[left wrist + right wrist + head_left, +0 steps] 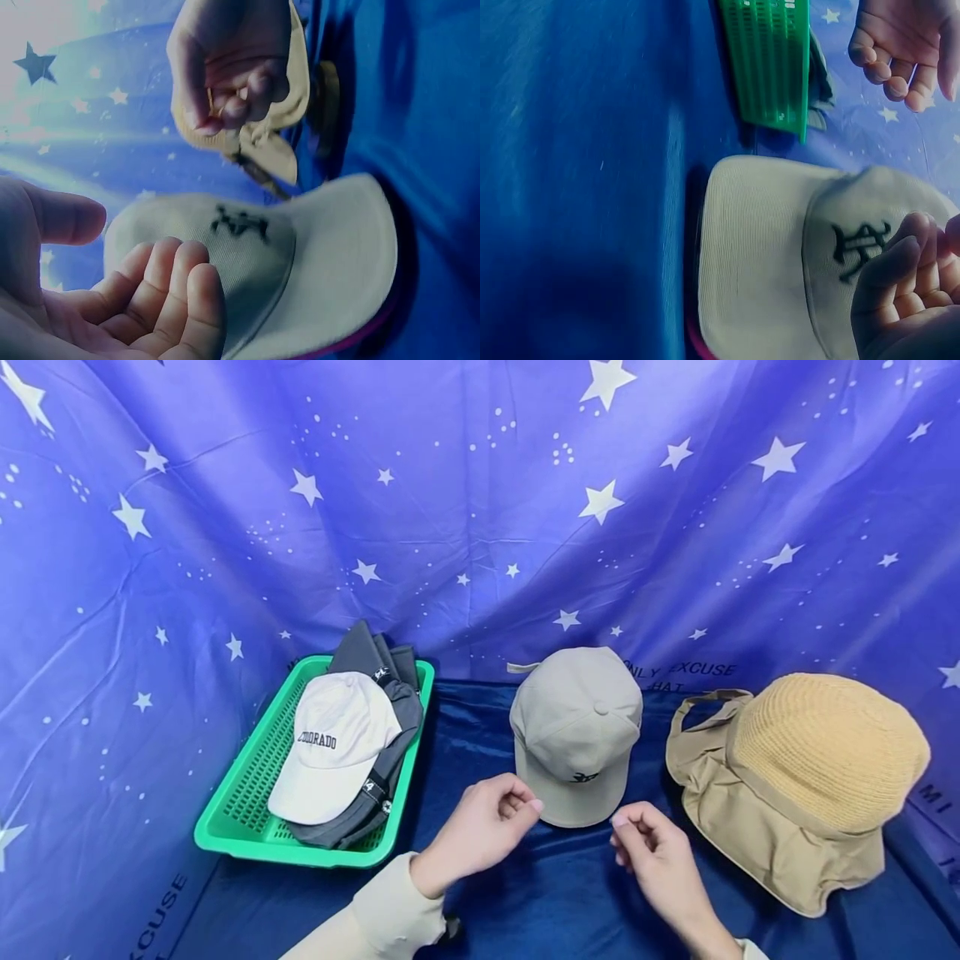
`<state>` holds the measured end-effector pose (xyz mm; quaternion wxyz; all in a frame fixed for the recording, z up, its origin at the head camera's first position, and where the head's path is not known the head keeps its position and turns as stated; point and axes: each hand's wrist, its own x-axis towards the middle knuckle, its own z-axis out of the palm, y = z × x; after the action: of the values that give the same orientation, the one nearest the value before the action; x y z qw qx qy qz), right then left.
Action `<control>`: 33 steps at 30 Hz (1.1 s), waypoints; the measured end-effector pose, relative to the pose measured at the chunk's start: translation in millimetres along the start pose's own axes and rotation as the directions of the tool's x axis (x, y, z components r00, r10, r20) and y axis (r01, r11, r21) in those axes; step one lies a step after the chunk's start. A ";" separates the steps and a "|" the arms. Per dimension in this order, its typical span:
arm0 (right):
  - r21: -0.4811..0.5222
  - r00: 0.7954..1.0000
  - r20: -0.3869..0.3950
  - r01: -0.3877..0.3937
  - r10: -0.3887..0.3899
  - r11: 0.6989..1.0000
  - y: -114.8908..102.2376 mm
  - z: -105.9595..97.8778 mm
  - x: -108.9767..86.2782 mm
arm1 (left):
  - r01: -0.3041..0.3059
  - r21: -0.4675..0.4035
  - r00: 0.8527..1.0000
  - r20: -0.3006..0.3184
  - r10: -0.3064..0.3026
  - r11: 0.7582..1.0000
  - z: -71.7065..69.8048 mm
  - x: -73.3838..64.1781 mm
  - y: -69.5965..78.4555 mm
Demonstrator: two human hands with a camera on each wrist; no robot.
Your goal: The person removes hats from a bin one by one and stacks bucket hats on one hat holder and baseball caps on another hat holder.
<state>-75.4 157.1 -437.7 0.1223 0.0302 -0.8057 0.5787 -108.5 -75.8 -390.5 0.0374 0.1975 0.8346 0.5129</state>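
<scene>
A grey-beige baseball cap with a small dark emblem sits on the blue cloth, its brim toward me. By the left side of the brim is my left hand, fingers loosely bent with nothing in them. My right hand hovers off the brim's right side, thumb near its bent fingertips, holding nothing. In the left wrist view the left fingers overlap the cap's crown. The right wrist view has the brim beside the right hand.
To the left stands a green basket with a white cap lettered COLORADO on top of dark caps. At the right lies a tan sun hat with a knitted crown and neck flap. A purple star-patterned curtain hangs behind.
</scene>
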 end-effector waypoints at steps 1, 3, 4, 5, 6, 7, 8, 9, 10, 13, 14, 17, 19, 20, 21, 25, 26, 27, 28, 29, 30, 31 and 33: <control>0.006 1.000 0.012 -0.005 0.005 1.000 -0.8 3.7 1.0 | 0.008 0.010 1.000 -0.010 -0.008 1.000 -5.3 -2.1 -0.7; 0.021 0.999 0.033 -0.012 0.011 1.000 -2.6 11.0 2.8 | 0.018 0.031 0.999 -0.030 -0.017 0.999 -15.5 -6.5 -2.9; 0.031 0.999 0.041 -0.009 0.008 0.999 -3.1 14.0 3.4 | 0.016 0.044 0.999 -0.040 -0.014 0.999 -20.0 -8.3 -3.8; 0.040 0.999 0.050 -0.005 0.003 0.999 -3.8 17.0 4.2 | 0.016 0.054 0.999 -0.049 -0.013 0.998 -24.6 -10.2 -4.9; 0.050 0.998 0.059 0.001 -0.004 0.999 -4.4 19.9 5.1 | 0.016 0.064 0.998 -0.057 -0.013 0.998 -29.2 -12.2 -6.0; 0.057 0.998 0.070 0.008 -0.012 0.998 -5.2 22.8 5.8 | 0.015 0.076 0.998 -0.067 -0.010 0.997 -33.9 -14.5 -7.3; 0.064 0.997 0.080 0.017 -0.022 0.998 -6.0 25.6 6.5 | 0.017 0.085 0.997 -0.076 -0.011 0.996 -38.6 -17.0 -8.7; 0.071 0.996 0.090 0.023 -0.029 0.997 -6.3 28.3 7.2 | 0.022 0.090 0.996 -0.086 -0.014 0.996 -43.4 -19.2 -10.1; 0.080 0.994 0.100 0.026 -0.034 0.996 -6.6 30.8 7.9 | 0.026 0.100 0.995 -0.099 -0.016 0.995 -48.2 -21.4 -11.5; 0.104 0.990 0.129 0.037 -0.050 0.994 -7.7 38.2 9.9 | 0.055 0.138 0.989 -0.143 -0.035 0.989 -62.8 -27.1 -15.9; 0.111 0.989 0.140 0.040 -0.056 0.993 -8.0 40.6 10.5 | 0.070 0.151 0.986 -0.159 -0.045 0.986 -67.6 -28.7 -17.6; 0.128 0.982 0.176 0.049 -0.071 0.991 -9.8 48.4 12.9 | 0.107 0.187 0.976 -0.210 -0.067 0.977 -82.1 -33.4 -22.9; 0.135 0.976 0.203 0.045 -0.072 0.990 -11.2 53.9 15.1 | 0.126 0.200 0.968 -0.238 -0.076 0.972 -91.1 -36.3 -26.5; 0.138 0.974 0.214 0.043 -0.072 0.989 -12.1 56.8 16.5 | 0.132 0.205 0.965 -0.248 -0.079 0.970 -95.3 -37.5 -28.0; 0.143 0.971 0.226 0.041 -0.073 0.989 -12.7 59.8 18.0 | 0.137 0.210 0.963 -0.256 -0.081 0.968 -99.3 -38.8 -29.6; 0.154 0.962 0.266 0.028 -0.068 0.988 -17.0 72.8 24.3 | 0.176 0.236 0.955 -0.278 -0.107 0.956 -114.0 -42.7 -36.2; 0.153 0.960 0.274 0.022 -0.064 0.988 -18.1 76.2 25.8 | 0.185 0.247 0.953 -0.282 -0.112 0.951 -117.6 -43.2 -37.9; 0.153 0.958 0.281 0.019 -0.062 0.988 -19.2 79.5 27.3 | 0.194 0.258 0.951 -0.287 -0.116 0.946 -121.0 -43.9 -39.6; 0.154 0.956 0.287 0.011 -0.056 0.988 -20.8 82.9 28.7 | 0.201 0.271 0.948 -0.295 -0.118 0.941 -124.4 -44.3 -41.5; 0.158 0.955 0.292 0.008 -0.055 0.987 -21.9 86.3 29.9 | 0.205 0.285 0.946 -0.304 -0.115 0.936 -128.0 -44.5 -43.1; 0.165 0.953 0.297 0.006 -0.056 0.986 -22.9 89.8 31.1 | 0.208 0.299 0.944 -0.311 -0.111 0.931 -131.4 -44.8 -44.6; 0.175 0.952 0.301 0.002 -0.056 0.985 -23.8 93.0 32.2 | 0.208 0.313 0.942 -0.319 -0.103 0.927 -134.5 -44.9 -46.5; 0.182 0.947 0.318 -0.017 -0.043 0.983 -34.7 97.4 33.4 | 0.216 0.328 0.937 -0.333 -0.101 0.920 -140.4 -45.2 -48.4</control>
<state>-117.0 57.3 -427.1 -0.0097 0.1401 -0.7581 0.6368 -118.2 -229.8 -372.8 -0.0887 0.0488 0.9230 0.3713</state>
